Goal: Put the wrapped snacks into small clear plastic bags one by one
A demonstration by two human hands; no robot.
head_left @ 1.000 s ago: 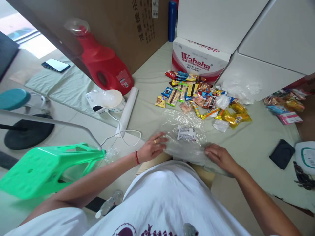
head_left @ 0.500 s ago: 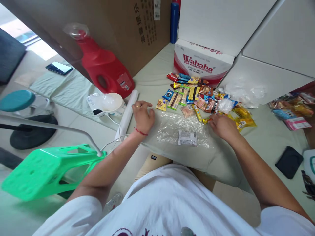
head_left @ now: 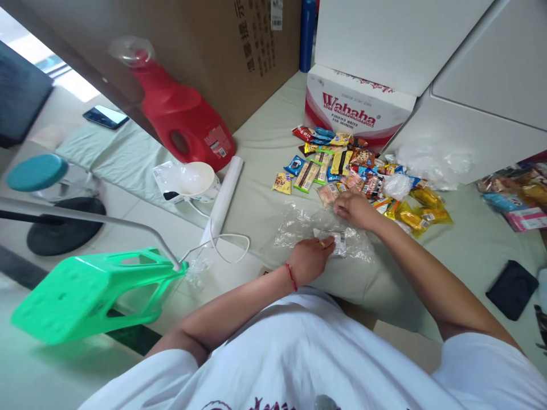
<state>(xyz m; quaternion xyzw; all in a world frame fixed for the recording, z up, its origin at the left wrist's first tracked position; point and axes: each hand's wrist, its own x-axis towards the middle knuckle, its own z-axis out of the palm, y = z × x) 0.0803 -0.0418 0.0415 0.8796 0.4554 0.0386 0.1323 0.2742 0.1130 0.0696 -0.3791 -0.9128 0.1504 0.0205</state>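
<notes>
My left hand (head_left: 314,261), with a ring and a red cord at the wrist, reaches rightward, its fingers stretched over a small white packet (head_left: 341,244). That packet lies at a crinkled clear plastic bag (head_left: 290,225); I cannot tell whether inside it or on top. Fingers bent down and together, my right hand (head_left: 356,209) is at the front of a snack pile. It partly covers a slim yellow packet (head_left: 341,187) beside a pink-toned packet (head_left: 327,195); what it pinches is hidden. Nearby are a yellow cookie packet (head_left: 282,183) and a green-edged wafer packet (head_left: 306,176).
Behind the snacks stands a Wahaba-lettered carton (head_left: 354,111). Left are a red jug (head_left: 183,119), a white roll (head_left: 224,196) with a cable and a paper cup (head_left: 200,179). Gold packets (head_left: 412,216) and a clear bag (head_left: 440,159) lie right. A green stool (head_left: 85,290) is on the floor.
My left hand has moved right and nearer my body, from the bare cloth onto the white packet. My right hand has shifted left along the front of the snack pile.
</notes>
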